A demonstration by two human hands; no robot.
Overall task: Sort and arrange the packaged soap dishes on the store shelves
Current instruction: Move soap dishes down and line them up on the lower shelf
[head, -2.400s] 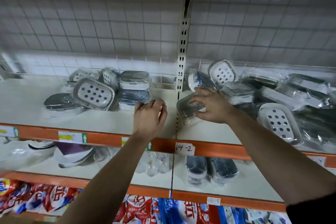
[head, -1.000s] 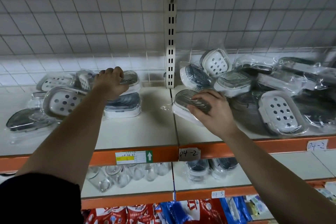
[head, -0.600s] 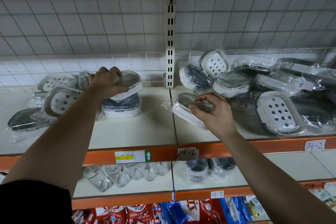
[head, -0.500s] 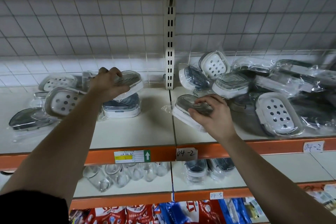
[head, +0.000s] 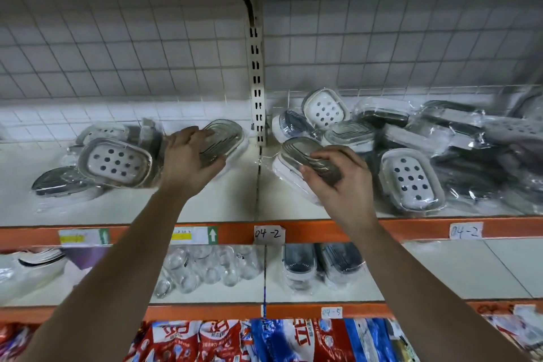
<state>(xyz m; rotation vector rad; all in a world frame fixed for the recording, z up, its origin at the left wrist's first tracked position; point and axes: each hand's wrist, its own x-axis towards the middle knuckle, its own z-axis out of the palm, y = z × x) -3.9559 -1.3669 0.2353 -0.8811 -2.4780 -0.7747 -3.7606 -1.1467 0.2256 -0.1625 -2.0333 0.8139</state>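
Holding a wrapped grey soap dish (head: 224, 138) in the left grip (head: 188, 161), tipped up over the white shelf (head: 229, 200), right beside a white dish with dark holes (head: 116, 163). Gripping a second grey dish (head: 296, 153) in the right grip (head: 343, 182), just right of the post (head: 256, 82) and next to a messy pile of bagged dishes (head: 455, 141). Down on the orange shelf edge, a paper tag (head: 269, 233) reading 04-2.

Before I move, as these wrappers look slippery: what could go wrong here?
The tilted soap dish in your right hand could slip in its film and drop past the shelf edge. Moving it might disturb the heaped pile beside it, where a white holed dish leans near the front. Your left hand, gripping a grey-lidded dish, cannot catch.
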